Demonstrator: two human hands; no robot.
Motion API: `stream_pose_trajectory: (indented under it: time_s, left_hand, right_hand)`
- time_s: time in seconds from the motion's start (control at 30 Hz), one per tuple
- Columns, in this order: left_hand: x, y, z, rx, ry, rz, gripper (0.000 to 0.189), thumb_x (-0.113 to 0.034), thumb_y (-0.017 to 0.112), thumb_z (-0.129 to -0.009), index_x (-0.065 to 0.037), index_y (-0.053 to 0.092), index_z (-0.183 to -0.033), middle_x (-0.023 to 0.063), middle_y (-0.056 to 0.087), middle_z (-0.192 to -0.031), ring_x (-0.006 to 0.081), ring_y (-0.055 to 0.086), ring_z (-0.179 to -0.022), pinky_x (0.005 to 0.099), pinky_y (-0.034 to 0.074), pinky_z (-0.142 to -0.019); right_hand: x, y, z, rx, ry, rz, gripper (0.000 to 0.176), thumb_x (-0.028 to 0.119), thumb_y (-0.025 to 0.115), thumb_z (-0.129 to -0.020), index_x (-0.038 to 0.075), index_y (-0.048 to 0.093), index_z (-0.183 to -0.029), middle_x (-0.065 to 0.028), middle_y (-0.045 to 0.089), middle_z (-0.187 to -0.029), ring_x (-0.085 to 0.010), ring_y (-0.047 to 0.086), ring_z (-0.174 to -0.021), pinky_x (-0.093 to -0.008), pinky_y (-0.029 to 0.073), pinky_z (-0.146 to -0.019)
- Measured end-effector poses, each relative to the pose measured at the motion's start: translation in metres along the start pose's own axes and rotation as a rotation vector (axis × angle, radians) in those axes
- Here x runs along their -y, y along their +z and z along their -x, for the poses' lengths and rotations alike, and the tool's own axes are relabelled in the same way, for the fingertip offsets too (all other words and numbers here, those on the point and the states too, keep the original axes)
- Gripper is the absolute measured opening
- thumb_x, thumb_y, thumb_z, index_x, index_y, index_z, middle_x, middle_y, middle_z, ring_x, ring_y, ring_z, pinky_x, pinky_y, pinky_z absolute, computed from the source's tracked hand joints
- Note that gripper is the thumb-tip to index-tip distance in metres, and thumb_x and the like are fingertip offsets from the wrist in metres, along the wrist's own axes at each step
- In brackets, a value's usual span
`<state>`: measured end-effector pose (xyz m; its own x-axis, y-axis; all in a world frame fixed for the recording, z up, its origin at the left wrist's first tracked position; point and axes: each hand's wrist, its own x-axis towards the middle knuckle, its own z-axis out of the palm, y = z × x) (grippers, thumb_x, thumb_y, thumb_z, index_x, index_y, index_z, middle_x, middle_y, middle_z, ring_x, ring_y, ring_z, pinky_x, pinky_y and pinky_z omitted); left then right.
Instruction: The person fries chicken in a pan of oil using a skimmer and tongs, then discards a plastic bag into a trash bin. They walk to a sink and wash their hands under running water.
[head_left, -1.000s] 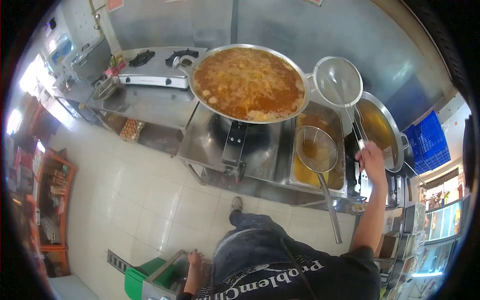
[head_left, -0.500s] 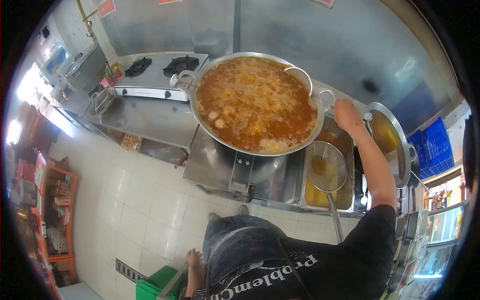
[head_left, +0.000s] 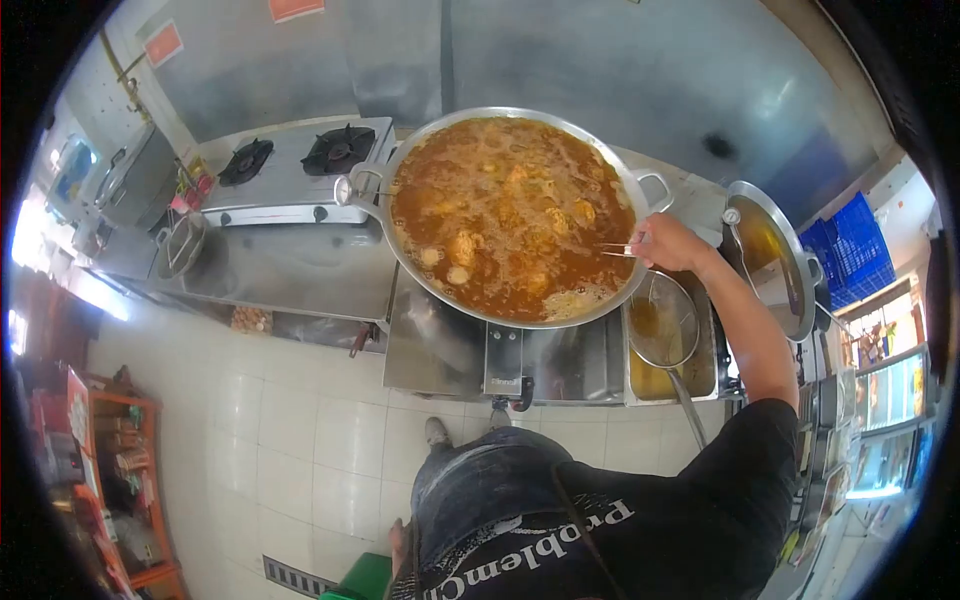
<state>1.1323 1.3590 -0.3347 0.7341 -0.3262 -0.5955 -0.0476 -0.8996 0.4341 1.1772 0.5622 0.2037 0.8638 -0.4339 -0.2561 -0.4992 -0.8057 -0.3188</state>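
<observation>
There are 2 wide steel pans. The large pan (head_left: 520, 325) sits on a burner straight ahead, full of bubbling orange-brown liquid with pale pieces floating in it, and its 2 loop handles show at the left and right rim. The smaller pan (head_left: 785, 280) stands to the right of it. There are also 2 skimmers. The wire skimmer (head_left: 612, 250) is in the right hand (head_left: 665, 243). The second skimmer (head_left: 665, 320) rests with its basket on the 1 rectangular tray (head_left: 712, 360), its long handle pointing back toward the person. 1 gas stove (head_left: 295, 170) with 2 burners stands to the left, and blue crates (head_left: 850, 250) are stacked at the far right.

The right arm stretches forward with the elbow nearly straight. The hand hangs just over the large pan's right rim, its fingers closed around the thin metal handle. The handle points left into the liquid, and the skimmer's head is hidden under the surface. The left hand (head_left: 398, 545) hangs low beside the hip. Only a sliver of it shows, so its fingers cannot be read.

1 second ago the wire skimmer is held up clear of the pans, with its mesh bowl in plain sight. Half a second ago the hand is at the far right rim. Now it sits lower and nearer along that rim.
</observation>
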Motion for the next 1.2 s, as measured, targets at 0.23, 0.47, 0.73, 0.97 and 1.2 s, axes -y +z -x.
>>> stream_pose_trajectory:
  time_s: [0.23,0.47,0.73,0.97,1.2]
  left_hand:
    - [-0.057,-0.097,-0.035,-0.147,-0.6,1.227,0.052,-0.035,0.054,-0.102,-0.004,0.044,-0.143,0.0166,0.063,-0.115,0.0287,0.064,-0.086,0.0458,0.05,-0.068]
    - [-0.049,-0.107,-0.058,-0.065,-0.539,1.102,0.041,-0.035,0.057,-0.101,-0.004,0.05,-0.127,0.0165,0.064,-0.105,0.0293,0.064,-0.083,0.0451,0.049,-0.066]
    - [0.004,-0.045,-0.054,0.007,-0.16,0.499,0.035,-0.034,0.061,-0.099,-0.002,0.06,-0.087,0.013,0.061,-0.074,0.0279,0.058,-0.07,0.0454,0.049,-0.067]
    - [0.011,-0.028,-0.058,-0.037,0.067,0.017,0.043,-0.036,0.058,-0.1,0.004,0.066,-0.088,0.013,0.069,-0.082,0.0223,0.062,-0.076,0.0412,0.05,-0.069]
    - [0.0,-0.04,-0.087,0.021,-0.366,0.89,0.037,-0.037,0.065,-0.094,-0.001,0.063,-0.084,0.0122,0.064,-0.076,0.0269,0.065,-0.071,0.0414,0.054,-0.063]
  right_hand:
    - [0.018,0.02,-0.011,0.067,-0.065,-0.127,0.02,0.018,0.069,-0.089,-0.001,0.073,-0.094,-0.007,0.072,-0.069,-0.0157,0.068,-0.066,-0.0331,0.053,-0.066]
    - [0.013,0.028,-0.001,-0.002,0.007,-0.243,0.022,0.02,0.069,-0.092,-0.001,0.074,-0.095,-0.0051,0.071,-0.069,-0.013,0.066,-0.064,-0.0311,0.052,-0.063]
    - [0.004,0.019,0.031,-0.042,0.088,-0.233,0.022,0.021,0.068,-0.092,0.0,0.075,-0.097,-0.0075,0.071,-0.069,-0.0145,0.066,-0.062,-0.0315,0.052,-0.064]
    - [-0.001,0.001,0.051,-0.095,0.08,-0.209,0.023,0.021,0.067,-0.093,-0.002,0.072,-0.095,-0.0092,0.071,-0.071,-0.0165,0.066,-0.063,-0.033,0.052,-0.065]
    - [0.0,-0.022,0.058,-0.157,0.081,-0.063,0.022,0.019,0.065,-0.094,-0.001,0.072,-0.097,-0.013,0.071,-0.072,-0.0203,0.068,-0.065,-0.036,0.053,-0.069]
